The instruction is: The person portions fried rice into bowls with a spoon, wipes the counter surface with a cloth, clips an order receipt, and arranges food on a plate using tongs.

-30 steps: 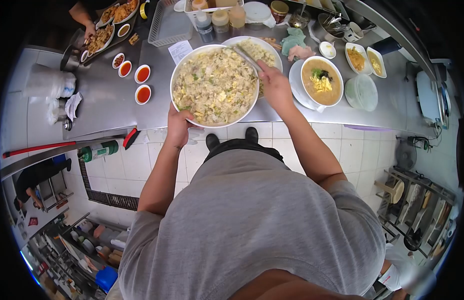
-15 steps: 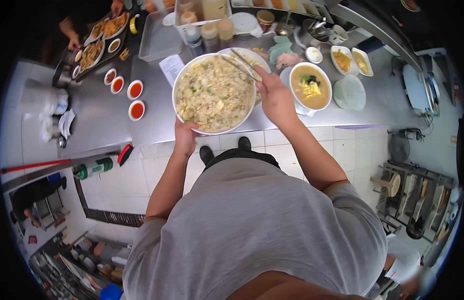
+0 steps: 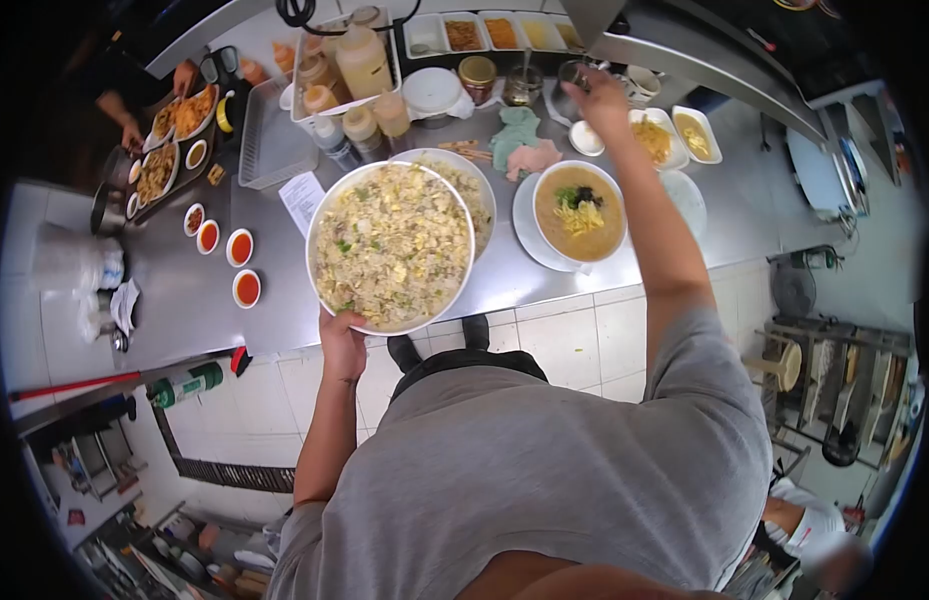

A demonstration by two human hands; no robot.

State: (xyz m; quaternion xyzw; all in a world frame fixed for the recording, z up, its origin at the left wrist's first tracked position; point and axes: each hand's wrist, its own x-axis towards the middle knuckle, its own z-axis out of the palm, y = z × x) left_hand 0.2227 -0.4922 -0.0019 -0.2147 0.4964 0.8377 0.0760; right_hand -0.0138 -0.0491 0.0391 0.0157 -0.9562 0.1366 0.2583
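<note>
My left hand [image 3: 342, 335] grips the near rim of a large white bowl of fried rice [image 3: 392, 250], with the thumb over the edge. Partly beneath that bowl lies a second round dish of rice [image 3: 474, 195]. My right hand [image 3: 596, 98] is stretched to the back of the counter, beside the utensil container and a white cup [image 3: 640, 84]; its fingers are bent, and what they hold, if anything, is too small to make out. A bowl of soup [image 3: 578, 212] with egg and dark topping rests on a white plate [image 3: 529, 235] below my right forearm.
Red sauce cups [image 3: 246, 289] stand at the left. Squeeze bottles fill a white basket [image 3: 346, 98] at the back, near green and pink cloths [image 3: 516, 138]. Another person's hands [image 3: 132, 136] are at plates of fried food [image 3: 158, 170] at the far left.
My right hand has left the rice bowl and moved back and right over the counter; the tongs it held are no longer at the bowl. My left hand keeps its grip. The view has shifted.
</note>
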